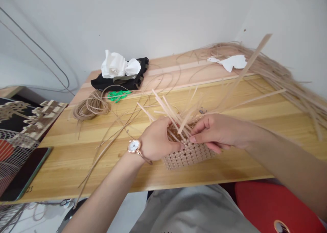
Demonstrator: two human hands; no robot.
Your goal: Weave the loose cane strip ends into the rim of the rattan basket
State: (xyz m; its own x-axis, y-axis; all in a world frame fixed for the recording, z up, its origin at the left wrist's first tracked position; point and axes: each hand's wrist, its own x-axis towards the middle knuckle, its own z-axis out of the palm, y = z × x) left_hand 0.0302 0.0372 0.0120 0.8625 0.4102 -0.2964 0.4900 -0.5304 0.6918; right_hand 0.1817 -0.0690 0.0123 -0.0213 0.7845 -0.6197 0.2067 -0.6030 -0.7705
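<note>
A small woven basket (187,156) of beige strips rests near the front edge of the wooden table, with several loose strip ends (167,106) poking up from its rim. My left hand (158,139), below a wristwatch, is wrapped around the basket's left side, its thumb on the front wall near the rim. At the right part of the rim, my right hand (214,132) pinches with thumb and forefinger at a woven strip. The fingertips hide just where the strip is held. One long strip (251,60) rises to the upper right behind my right hand.
Bundled strips (276,72) lie along the table's right side, beside white paper scraps (233,62). A coil of cane (92,105), green ties (119,95) and a black bag (117,83) with white tissue sit back left. A phone (27,171) lies at the left edge near a wire basket (15,151).
</note>
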